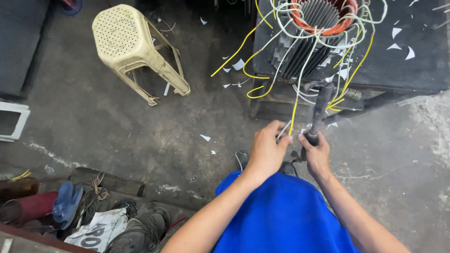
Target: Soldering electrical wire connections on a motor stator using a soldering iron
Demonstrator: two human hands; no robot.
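Sleeving a motor lead: my left hand pinches the yellow wire's bare end at frame centre, my right hand grips the dark sleeve hanging from the stator, upper right. Next, I'd judge, calls for lining them up.

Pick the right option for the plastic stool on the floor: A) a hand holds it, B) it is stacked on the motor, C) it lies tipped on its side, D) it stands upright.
C: the cream perforated stool lies tipped over on the concrete floor, legs pointing sideways, far from both hands.
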